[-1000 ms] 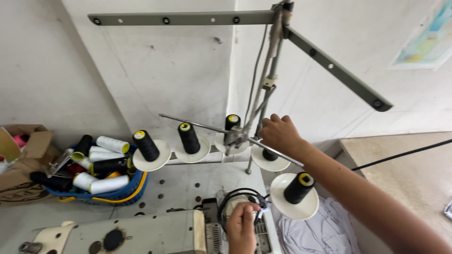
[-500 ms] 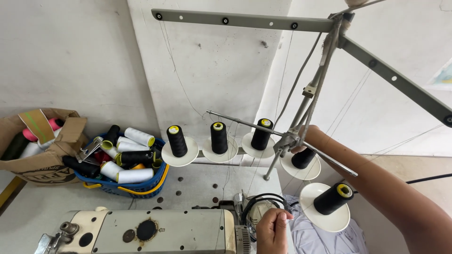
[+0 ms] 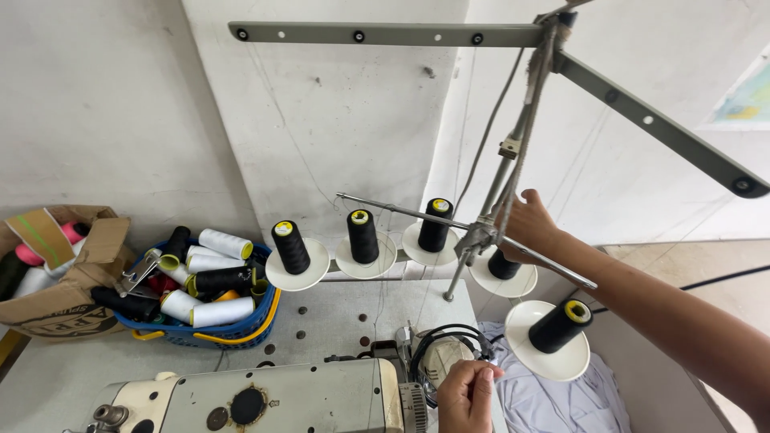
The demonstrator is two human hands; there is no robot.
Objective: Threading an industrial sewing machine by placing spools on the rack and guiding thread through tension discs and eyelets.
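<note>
Behind the machine, right hand (image 3: 529,224) grips the upright stand pole (image 3: 491,204); left hand (image 3: 468,393) pinches thread.

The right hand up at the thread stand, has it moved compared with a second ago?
No. The right hand still sits at the thread stand's pole, just above the fourth black spool; only the camera view shifted.

Thread stand (image 3: 513,152): we note grey painted metal, matt, with a bare steel guide rod.
Black cones (image 3: 362,236): we see wound thread, dull and finely ribbed, on smooth white plastic discs.
Sewing machine (image 3: 265,401): cream enamelled metal, worn, faintly glossy.
Basket (image 3: 241,329): glossy blue plastic, yellow rim.
Box (image 3: 60,301): rough brown cardboard.
Table (image 3: 337,321): we record a scuffed, matt grey top.
Cloth (image 3: 537,401): soft, pale, creased.
Wall (image 3: 104,104): chalky, rough plaster.
</note>
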